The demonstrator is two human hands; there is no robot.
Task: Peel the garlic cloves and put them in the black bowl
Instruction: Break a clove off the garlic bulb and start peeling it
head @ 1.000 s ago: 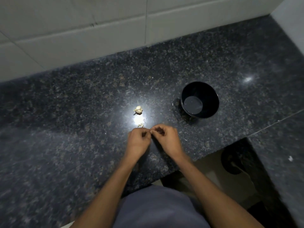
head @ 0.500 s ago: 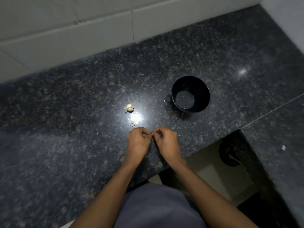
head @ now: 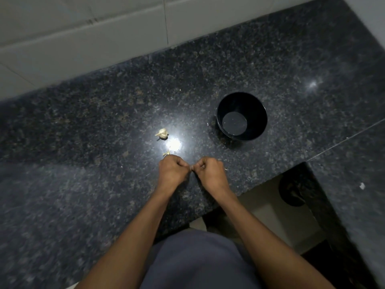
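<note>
Head view puts us over a polished, speckled dark stone surface (head: 83,142) with a bright glare spot at its middle. Our left hand (head: 171,171) and right hand (head: 209,174) meet just above its near edge, knuckles up, fingers curled inward. Both grips are narrow, fingertips pinched together on something tiny where the hands touch; we cannot tell what it is, since the fingers hide it. A small pale garlic clump (head: 162,133), lumpy and papery, lies beyond the left hand, just left of the glare. A curled scrap of peel (head: 166,153) lies just beside the left knuckles. The black bowl (head: 241,101), round, smooth and deep with a flat glossy bottom, stands upright to the right, apart from the hands. Pale wall tiles (head: 104,38) run behind the stone.
</note>
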